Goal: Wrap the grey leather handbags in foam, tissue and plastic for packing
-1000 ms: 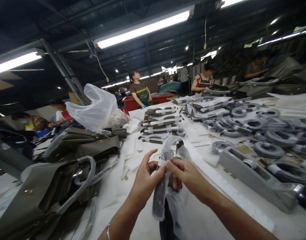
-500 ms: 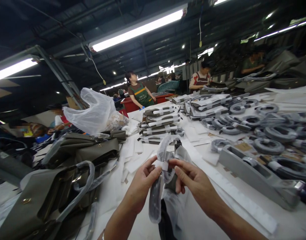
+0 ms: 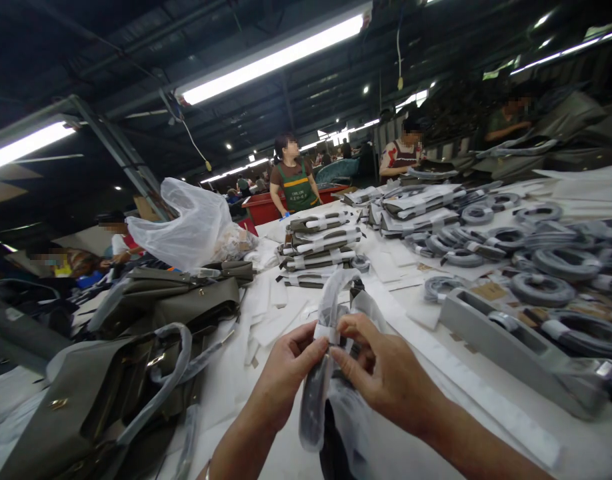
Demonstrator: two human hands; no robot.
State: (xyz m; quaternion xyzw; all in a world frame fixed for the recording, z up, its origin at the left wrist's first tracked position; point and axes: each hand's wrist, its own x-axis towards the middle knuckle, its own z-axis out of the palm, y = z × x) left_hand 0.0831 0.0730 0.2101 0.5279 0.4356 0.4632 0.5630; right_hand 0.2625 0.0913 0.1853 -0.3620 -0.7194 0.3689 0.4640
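The film-wrapped strap (image 3: 313, 407) is between the hands — the left hand (image 3: 292, 360) pinches it by a white band (image 3: 327, 333), while the right hand (image 3: 383, 370) curls narrow, fingertips at the band's other edge; whether these grip, I cannot tell. Beyond the right hand — a grey dispenser (image 3: 516, 373).

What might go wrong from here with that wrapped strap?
The white band on the wrapped strap may slip, with the left grip and right grip right at it. Loose plastic below the right grip might snag. The uneven stack of bundles just beyond could topple if bumped.
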